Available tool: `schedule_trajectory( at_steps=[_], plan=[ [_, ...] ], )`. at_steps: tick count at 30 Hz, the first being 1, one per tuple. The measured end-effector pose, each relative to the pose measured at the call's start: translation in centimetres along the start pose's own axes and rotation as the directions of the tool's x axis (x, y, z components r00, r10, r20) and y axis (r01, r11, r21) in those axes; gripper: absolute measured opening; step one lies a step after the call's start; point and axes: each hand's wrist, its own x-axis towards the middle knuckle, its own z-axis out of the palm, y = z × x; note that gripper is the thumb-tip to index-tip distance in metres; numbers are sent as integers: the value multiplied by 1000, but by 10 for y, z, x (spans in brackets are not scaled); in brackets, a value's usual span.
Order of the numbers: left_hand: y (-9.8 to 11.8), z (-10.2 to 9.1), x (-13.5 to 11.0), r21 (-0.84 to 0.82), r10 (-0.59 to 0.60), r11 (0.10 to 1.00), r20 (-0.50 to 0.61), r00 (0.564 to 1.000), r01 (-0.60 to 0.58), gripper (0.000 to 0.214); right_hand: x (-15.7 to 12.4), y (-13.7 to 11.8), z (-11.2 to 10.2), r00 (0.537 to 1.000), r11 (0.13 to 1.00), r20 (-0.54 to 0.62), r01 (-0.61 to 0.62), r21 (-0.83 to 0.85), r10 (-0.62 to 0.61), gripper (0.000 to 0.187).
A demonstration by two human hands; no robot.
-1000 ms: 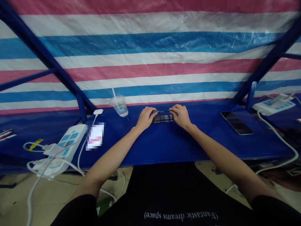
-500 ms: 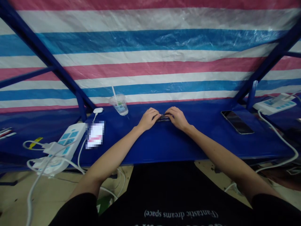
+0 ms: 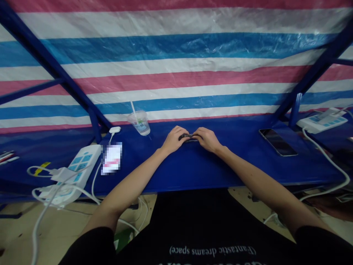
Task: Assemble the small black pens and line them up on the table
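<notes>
My left hand [image 3: 173, 138] and my right hand [image 3: 206, 138] meet at the far middle of the blue table [image 3: 193, 169]. Both are curled round a small bundle of dark pens [image 3: 188, 137], of which only a short dark strip shows between the fingers. The left hand grips the bundle's left end, the right hand its right end. The rest of the pens is hidden under my fingers.
A clear plastic cup [image 3: 140, 123] with a straw stands left of my hands. A white power strip [image 3: 72, 170] with cables and a blurred card [image 3: 111, 158] lie at the left. A black phone [image 3: 278, 142] lies at the right, another power strip [image 3: 321, 120] beyond it.
A second ago my hands were apart at the ends of a row of dark pens lying flat. They have drawn together and closed over the pens, now gathered into a tight bundle.
</notes>
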Motion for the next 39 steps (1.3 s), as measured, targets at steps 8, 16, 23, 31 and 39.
schedule_trajectory(
  at_steps=[8,16,23,31,39],
  plan=[
    [-2,0,0,48,-82,996,33,996,80,26,1,1,-4,994,999,-98,-41,-15,39,8],
    [-10,2,0,42,-48,998,-44,998,50,24,1,7,-5,997,997,-45,-63,-50,61,15],
    [-6,0,0,63,-58,996,-58,997,61,24,0,8,-2,997,997,-27,-71,-40,70,12],
    [-14,3,-1,90,-10,996,-96,995,18,25,2,8,-5,994,991,36,-97,-98,101,17],
    [-13,2,0,119,-38,992,-35,999,42,25,2,4,-6,992,992,-27,-125,-21,125,3]
  ],
)
